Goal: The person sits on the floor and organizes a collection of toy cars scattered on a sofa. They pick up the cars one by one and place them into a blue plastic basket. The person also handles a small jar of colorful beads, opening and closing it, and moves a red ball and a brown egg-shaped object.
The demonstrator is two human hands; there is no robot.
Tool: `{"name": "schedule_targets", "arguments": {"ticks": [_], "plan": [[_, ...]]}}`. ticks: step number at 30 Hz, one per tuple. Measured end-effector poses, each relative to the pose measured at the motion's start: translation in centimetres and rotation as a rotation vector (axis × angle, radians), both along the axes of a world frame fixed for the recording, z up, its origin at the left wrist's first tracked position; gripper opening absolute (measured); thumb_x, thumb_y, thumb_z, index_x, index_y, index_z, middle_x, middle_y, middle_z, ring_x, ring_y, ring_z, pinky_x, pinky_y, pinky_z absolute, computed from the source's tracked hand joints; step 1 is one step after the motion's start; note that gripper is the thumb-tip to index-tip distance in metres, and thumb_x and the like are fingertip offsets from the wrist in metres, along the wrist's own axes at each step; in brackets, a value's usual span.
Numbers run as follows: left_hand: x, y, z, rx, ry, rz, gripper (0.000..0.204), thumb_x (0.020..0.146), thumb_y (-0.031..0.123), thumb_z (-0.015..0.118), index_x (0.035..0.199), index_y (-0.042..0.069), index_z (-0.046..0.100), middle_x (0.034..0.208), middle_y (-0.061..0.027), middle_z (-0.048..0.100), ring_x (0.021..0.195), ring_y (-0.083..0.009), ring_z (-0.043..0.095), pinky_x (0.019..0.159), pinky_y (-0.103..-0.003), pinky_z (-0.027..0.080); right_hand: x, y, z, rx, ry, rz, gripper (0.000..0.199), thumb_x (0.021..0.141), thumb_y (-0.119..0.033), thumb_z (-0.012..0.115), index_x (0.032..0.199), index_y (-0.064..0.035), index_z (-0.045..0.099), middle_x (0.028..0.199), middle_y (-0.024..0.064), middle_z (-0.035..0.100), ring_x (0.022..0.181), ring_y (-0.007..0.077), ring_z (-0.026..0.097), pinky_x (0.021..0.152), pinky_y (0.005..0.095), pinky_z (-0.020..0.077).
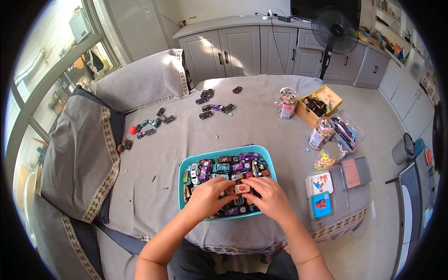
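A turquoise basket [181, 179] packed with small toy cars stands in front of me. Over its near half, my left hand [208, 197] and my right hand [269, 198] meet, fingers closed in a pinch from both sides on a beige and red toy car [242, 189]. My fingers cover part of it and the cars beneath. Among the cars in the basket are a purple car [205, 171] and a white car [194, 173]. Further off, several loose toy cars lie on the grey cloth, among them a dark car [237, 89] and another dark car [168, 119].
A red ball [132, 130] lies at the left by the cushions [77, 154]. On the right stand jars of colourful pieces [288, 103], a wooden box [305, 116], a bin of pens [345, 133] and clear card boxes [321, 205]. Grey cabinets [240, 51] and a black fan [329, 51] are behind.
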State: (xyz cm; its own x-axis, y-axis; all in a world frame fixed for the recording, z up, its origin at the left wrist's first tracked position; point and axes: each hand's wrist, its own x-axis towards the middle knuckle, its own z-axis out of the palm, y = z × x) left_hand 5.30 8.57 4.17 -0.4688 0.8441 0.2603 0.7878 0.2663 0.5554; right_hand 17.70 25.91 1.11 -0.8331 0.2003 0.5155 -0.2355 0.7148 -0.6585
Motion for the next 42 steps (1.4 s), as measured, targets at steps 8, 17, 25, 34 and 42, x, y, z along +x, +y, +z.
{"name": "schedule_targets", "arguments": {"ticks": [8,17,25,34,42], "plan": [[-2.6,3.6,1.1,-0.067,0.111,0.118,0.032,0.081,0.03,0.074,0.102,0.007,0.071,0.099,-0.0114,0.065,0.081,-0.0305,0.066,0.069,-0.039,0.052,0.2,2.2,-0.1,-0.129,0.07,-0.225,0.035,0.086,-0.016,0.07,0.117,-0.0031,0.062,0.109,0.0126,0.066,0.099,0.029,0.063,0.085,0.0387,0.0514],[-4.1,5.7,-1.3,-0.238,0.181,0.185,0.031,0.08,0.031,0.075,0.105,0.013,0.074,0.096,-0.0125,0.061,0.082,-0.0315,0.065,0.073,-0.041,0.053,0.5,2.5,-0.3,-0.079,0.09,-0.215,0.037,0.088,-0.019,0.068,0.12,-0.0026,0.06,0.113,0.0134,0.065,0.101,0.0294,0.062,0.085,0.0388,0.0513],[-3.3,6.7,-0.7,-0.134,0.115,0.219,0.03,0.082,0.029,0.073,0.102,0.006,0.073,0.093,-0.0145,0.063,0.081,-0.0321,0.065,0.071,-0.04,0.052,0.9,2.9,-0.3,-0.082,0.076,-0.219,0.038,0.088,-0.019,0.068,0.121,-0.0028,0.06,0.113,0.0137,0.065,0.102,0.0299,0.062,0.087,0.0396,0.0507],[-1.2,8.2,-1.3,0.175,-0.475,0.298,0.036,0.096,0.028,0.06,0.084,-0.006,0.065,0.069,-0.0084,0.063,0.062,-0.0107,0.054,0.057,-0.029,0.044,1.1,2.4,1.0,-0.069,0.118,-0.075,0.037,0.081,-0.017,0.074,0.115,-0.006,0.064,0.111,0.0097,0.066,0.098,0.0296,0.063,0.084,0.0389,0.0516],[1.3,7.6,0.5,0.267,-0.396,0.02,0.026,0.088,0.023,0.07,0.095,-0.002,0.064,0.089,-0.0133,0.066,0.082,-0.021,0.062,0.074,-0.033,0.05,0.9,1.4,-0.1,-0.453,0.034,-0.14,0.022,0.084,-0.004,0.073,0.105,-0.0013,0.067,0.09,0.0065,0.069,0.077,0.0107,0.065,0.067,0.0257,0.0524]]}}
